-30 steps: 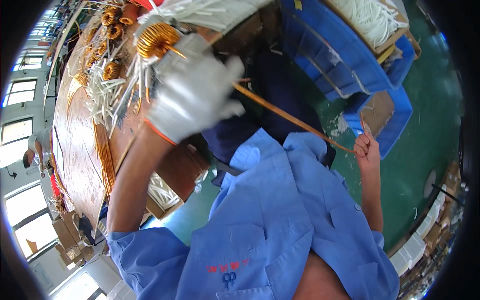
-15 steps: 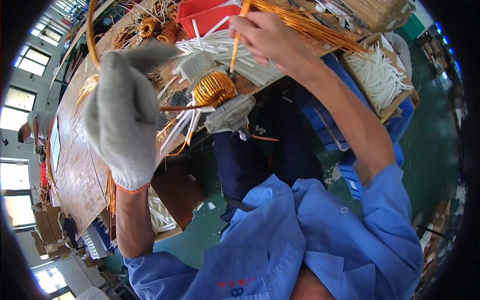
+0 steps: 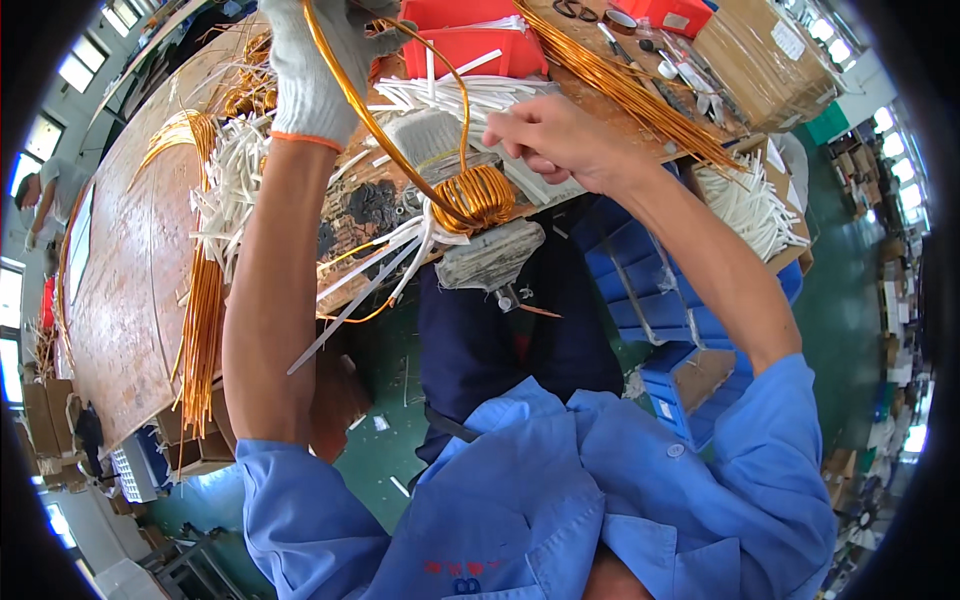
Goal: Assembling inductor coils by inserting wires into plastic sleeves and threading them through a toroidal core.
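Blue short-sleeved shirt, white orange-cuffed glove on left hand (image 3: 315,60).

Cardboard box (image 3: 757,52), brown and rectangular, at the far right of the counter (image 3: 130,290), bearing a small white rectangular label (image 3: 787,40) on its top. Red plastic bins (image 3: 470,35) stand at the counter's far middle edge. Stacked brown cartons (image 3: 40,410) rest on the floor at far left.

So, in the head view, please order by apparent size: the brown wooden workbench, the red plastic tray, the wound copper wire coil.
1. Brown wooden workbench, by far the largest.
2. Red plastic tray, partly cut off by the frame.
3. Wound copper wire coil, smallest, though nearer the camera.
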A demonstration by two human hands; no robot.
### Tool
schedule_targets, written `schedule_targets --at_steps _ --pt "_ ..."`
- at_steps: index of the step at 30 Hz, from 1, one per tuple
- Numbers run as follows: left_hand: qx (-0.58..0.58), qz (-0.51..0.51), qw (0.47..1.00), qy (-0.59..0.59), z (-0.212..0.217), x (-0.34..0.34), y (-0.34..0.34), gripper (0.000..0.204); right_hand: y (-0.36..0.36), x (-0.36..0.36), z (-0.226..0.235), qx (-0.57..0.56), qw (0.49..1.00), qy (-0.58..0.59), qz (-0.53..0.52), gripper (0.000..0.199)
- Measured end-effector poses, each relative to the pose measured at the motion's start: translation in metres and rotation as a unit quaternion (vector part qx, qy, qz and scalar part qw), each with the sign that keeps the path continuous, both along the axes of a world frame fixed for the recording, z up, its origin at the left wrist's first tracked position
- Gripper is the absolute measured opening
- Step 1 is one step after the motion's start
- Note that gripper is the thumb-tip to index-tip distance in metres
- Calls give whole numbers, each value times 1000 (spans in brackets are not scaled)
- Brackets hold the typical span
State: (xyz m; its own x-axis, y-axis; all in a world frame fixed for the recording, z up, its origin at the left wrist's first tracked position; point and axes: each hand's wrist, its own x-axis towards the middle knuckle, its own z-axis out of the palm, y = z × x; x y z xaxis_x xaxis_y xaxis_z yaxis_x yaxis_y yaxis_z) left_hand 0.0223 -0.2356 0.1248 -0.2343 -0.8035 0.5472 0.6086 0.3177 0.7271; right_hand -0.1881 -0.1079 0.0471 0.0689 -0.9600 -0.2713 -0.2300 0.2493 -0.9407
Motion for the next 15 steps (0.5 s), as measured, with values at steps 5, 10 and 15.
schedule_targets --at_steps 5,10,15 --pt "-20 3 1000 -19 -2 8 -13 85 -9 -2 -4 -68 998 7 -14 41" --pt "-58 7 997 -48 6 22 -16 81 -62 27 -1 -182 983 10 -3 32" --pt "-108 -44 992 -56 -5 32 -45 77 -60 18 10 -38 995 -23 86 23"
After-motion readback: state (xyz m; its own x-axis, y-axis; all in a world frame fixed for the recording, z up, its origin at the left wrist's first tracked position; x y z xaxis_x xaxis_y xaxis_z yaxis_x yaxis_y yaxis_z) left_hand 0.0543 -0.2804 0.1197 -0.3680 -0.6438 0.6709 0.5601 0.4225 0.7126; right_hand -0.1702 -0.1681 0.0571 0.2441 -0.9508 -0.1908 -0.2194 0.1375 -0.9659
